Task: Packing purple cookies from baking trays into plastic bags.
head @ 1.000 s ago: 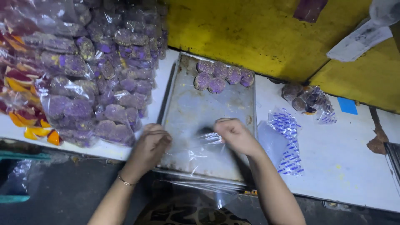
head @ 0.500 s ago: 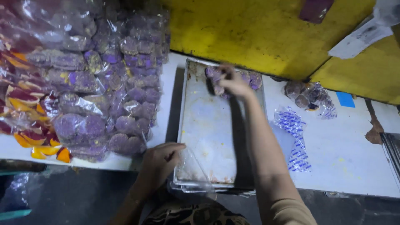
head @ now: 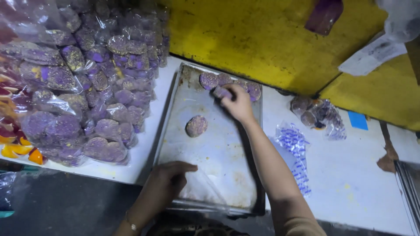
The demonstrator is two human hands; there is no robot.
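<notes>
Two bare hands work over a worn metal baking tray [head: 227, 153] that lies on a white table [head: 350, 183] against a yellow wall [head: 262, 39]. The right hand [head: 238, 104] reaches to the far end of the tray, its fingers closed around a purple cookie [head: 221, 92] lifted from the row of purple cookies [head: 229, 83] along the far rim. A single purple cookie with yellow specks [head: 196, 126] lies alone near the middle of the tray, apart from both hands. The left hand [head: 168, 181] rests at the near end of the tray, fingers pressed together on the mouth of a clear plastic bag [head: 201, 188] that lies flat on the metal; whether the fingers pinch the film or merely press it down cannot be told. To the left of the tray, a large heap of bagged purple cookies [head: 87, 96] covers the table, with orange and red packets [head: 17, 148] at its outer edge. To the right of the tray lie small sachets printed in blue [head: 293, 140], partly hidden behind the right forearm, and beyond them a crumpled clear bag holding a few cookies [head: 317, 113]. A blue tag [head: 358, 120] sits on the table near the wall.
</notes>
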